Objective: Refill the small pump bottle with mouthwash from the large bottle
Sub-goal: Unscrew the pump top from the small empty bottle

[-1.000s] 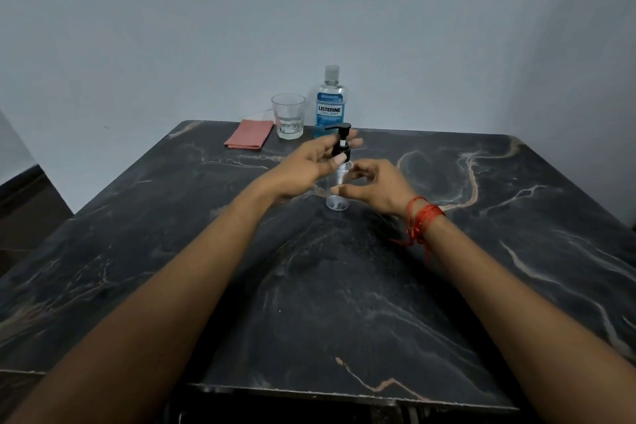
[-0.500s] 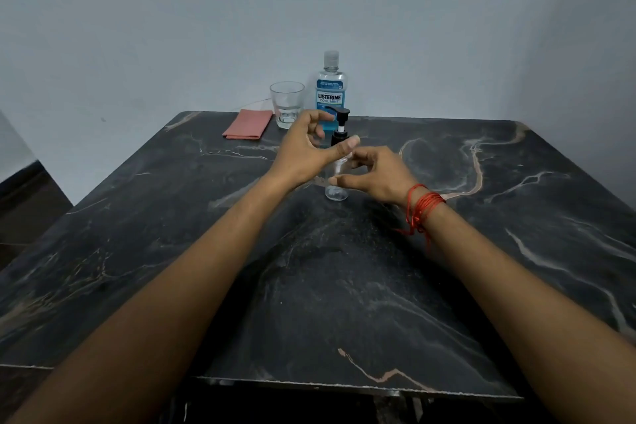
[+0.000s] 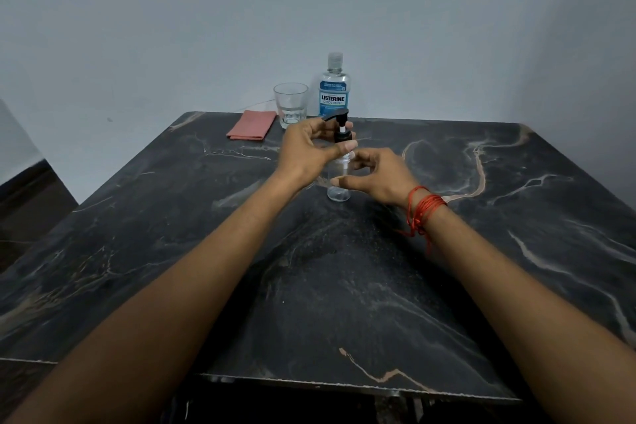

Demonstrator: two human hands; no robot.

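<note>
Near the middle of the dark marble bench (image 3: 344, 286), the small pump bottle (image 3: 339, 191) stood upright and looked empty. A second before, the left hand (image 3: 306, 155) lay loosely over the black pump top (image 3: 340, 120). By now its fingers were curled round the collar of that top, pinching it. The right hand (image 3: 382, 175) held the bottle's clear body with thumb and fingers, likely to stop it turning. It looked like the top was being twisted off, so no pouring had begun. Far back, the big Listerine bottle (image 3: 333, 93) stood with its cap on, beside a drinking glass (image 3: 290, 105) and a folded pink cloth (image 3: 253, 125).
</note>
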